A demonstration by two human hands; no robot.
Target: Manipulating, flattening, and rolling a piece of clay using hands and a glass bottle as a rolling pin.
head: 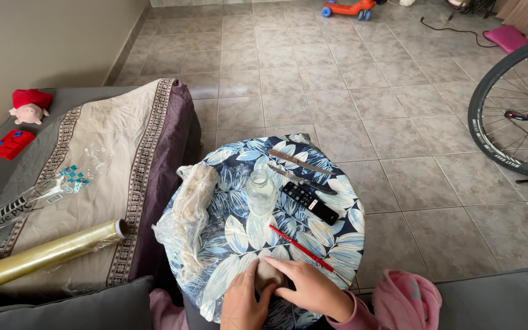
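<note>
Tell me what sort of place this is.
Probably a home living room: tiled floor, a sofa with a throw and a plush toy, a ride-on toy, and a bicycle wheel.

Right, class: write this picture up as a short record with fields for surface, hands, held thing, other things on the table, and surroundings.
surface: round table under a blue leaf-print cloth
left hand: pressed against the lump
right hand: laid over the lump
held thing: grey-brown lump, perhaps clay
on table: glass jar, red pencil, remote, two metal tools, plastic bag
surroundings: film roll on a sofa, bicycle wheel, tiled floor
</note>
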